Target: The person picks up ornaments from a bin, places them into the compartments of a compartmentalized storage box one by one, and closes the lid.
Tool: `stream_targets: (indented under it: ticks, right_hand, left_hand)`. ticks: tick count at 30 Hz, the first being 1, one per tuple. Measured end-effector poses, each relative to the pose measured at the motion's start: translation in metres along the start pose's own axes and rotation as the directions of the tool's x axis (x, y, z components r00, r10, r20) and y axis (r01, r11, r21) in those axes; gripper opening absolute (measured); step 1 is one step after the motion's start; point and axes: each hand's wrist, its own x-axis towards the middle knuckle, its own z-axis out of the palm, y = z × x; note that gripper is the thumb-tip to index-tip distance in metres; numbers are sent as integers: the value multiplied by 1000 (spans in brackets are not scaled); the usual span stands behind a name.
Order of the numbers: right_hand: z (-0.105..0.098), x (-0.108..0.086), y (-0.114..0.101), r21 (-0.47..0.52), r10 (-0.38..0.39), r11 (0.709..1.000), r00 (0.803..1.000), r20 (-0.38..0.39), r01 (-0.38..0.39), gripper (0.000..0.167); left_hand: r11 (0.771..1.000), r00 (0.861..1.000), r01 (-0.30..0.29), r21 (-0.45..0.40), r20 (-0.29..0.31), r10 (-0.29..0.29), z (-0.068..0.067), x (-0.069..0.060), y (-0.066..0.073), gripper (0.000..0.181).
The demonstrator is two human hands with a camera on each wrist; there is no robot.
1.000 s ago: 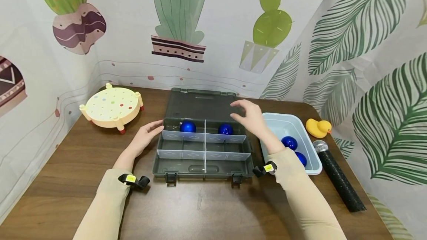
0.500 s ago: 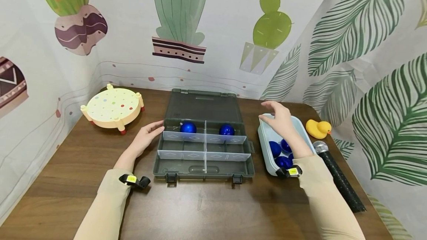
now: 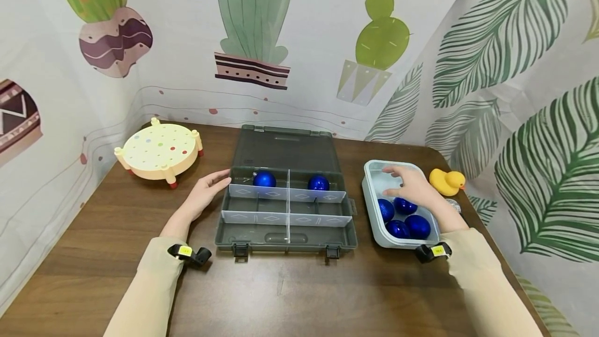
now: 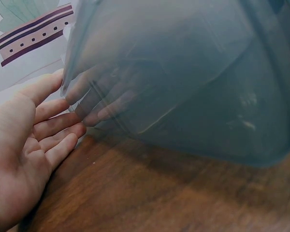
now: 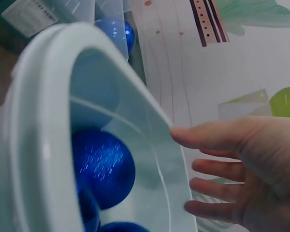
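Note:
A dark translucent compartment box [image 3: 286, 247] lies with its lid [image 3: 285, 152] folded back. Clear dividers split it into several compartments. In its back row are a blue bauble [image 3: 264, 179] on the left and another blue bauble [image 3: 318, 183] on the right. My left hand [image 3: 200, 199] rests its extended fingers against the box's left side. Over the pale blue bin [image 3: 370, 212] hovers my right hand [image 3: 413, 187], thumb and fingers spread apart with nothing between them. Several blue baubles [image 5: 105, 168] sit inside the bin, below the hand and apart from it.
A yellow rubber duck [image 3: 446, 181] stands right of the bin. The microphone [image 3: 454, 205] is mostly hidden behind my right forearm. At the back left is a round cream pegged toy stand [image 3: 159, 151]. A patterned cloth backdrop [image 3: 318, 30] rises behind the table.
My right hand has moved right and down, from above the box's back right compartment to over the bin, uncovering its baubles. My left hand stays at the box's side.

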Motion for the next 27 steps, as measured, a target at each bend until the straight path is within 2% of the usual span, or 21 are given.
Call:
stream_targets:
  ticks: [4, 9, 17, 27]
  right_hand:
    - [3, -4, 8, 33, -61, 998, 994, 91, 58, 64]
    - [8, -7, 11, 41, -106, 994, 977, 186, 100, 73]
    - [18, -2, 10, -11, -95, 995, 950, 299, 103, 73]
    - [23, 1, 10, -57, -53, 995, 927, 371, 79, 63]
  left_hand:
    - [1000, 1000, 0, 1, 2, 0, 0, 0, 0, 62]
    - [1000, 1000, -4, 1, 6, 4, 0, 0, 0, 62]
    - [1000, 1000, 3, 0, -3, -3, 1, 0, 0, 58]
    - [1000, 1000, 7, 3, -6, -7, 0, -1, 1, 60]
